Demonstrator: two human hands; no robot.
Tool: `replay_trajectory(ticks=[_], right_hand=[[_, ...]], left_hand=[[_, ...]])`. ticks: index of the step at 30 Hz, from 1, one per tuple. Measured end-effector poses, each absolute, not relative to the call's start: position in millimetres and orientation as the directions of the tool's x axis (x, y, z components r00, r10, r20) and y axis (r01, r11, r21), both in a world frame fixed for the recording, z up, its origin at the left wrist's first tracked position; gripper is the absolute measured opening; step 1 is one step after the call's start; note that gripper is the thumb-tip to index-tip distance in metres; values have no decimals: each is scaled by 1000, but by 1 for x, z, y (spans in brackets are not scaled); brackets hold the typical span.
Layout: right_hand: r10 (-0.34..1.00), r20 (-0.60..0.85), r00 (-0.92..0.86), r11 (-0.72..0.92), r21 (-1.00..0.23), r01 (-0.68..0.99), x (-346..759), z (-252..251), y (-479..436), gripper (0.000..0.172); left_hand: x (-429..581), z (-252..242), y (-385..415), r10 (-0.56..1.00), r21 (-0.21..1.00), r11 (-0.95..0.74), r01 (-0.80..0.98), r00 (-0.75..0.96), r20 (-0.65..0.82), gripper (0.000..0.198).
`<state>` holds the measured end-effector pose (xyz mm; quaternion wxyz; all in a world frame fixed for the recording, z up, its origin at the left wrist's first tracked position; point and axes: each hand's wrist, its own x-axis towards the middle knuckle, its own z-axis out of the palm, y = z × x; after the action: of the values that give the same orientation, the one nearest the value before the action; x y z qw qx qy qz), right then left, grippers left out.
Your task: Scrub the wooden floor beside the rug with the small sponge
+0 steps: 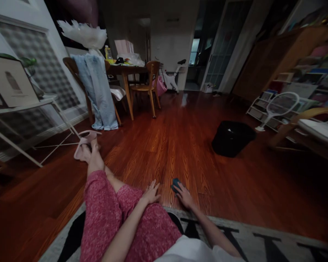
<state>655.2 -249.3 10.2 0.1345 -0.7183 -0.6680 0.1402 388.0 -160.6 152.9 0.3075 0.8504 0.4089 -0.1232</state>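
Observation:
My left hand rests at the knee of my pink patterned trousers, its fingers stretched out and apart with nothing in them. To its right, my right hand reaches down to the wooden floor. Under and between its fingers is a small dark teal cloth, pressed against the boards. Part of that cloth is hidden by the fingers. My legs are crossed out to the left, with a pale pink slipper at the feet.
A black bin stands on the floor to the right. Behind it are a white racket and crowded shelves. Jeans hang over a chair by the wooden table. A white metal stand is at left; a patterned rug lies beneath me.

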Motion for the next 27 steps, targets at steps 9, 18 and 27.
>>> replay_trajectory(ticks=[9, 18, 27], right_hand=[[565, 85, 821, -775, -286, 564, 793, -19, -390, 60], [811, 7, 586, -558, -295, 776, 657, 2, -287, 58], [994, -69, -86, 48, -436, 899, 528, 14, -208, 60]], left_hand=[[388, 145, -157, 595, 471, -466, 749, 659, -460, 81], [388, 144, -156, 594, 438, -489, 754, 656, -466, 82], [388, 145, -160, 632, 437, -467, 769, 636, -443, 82]])
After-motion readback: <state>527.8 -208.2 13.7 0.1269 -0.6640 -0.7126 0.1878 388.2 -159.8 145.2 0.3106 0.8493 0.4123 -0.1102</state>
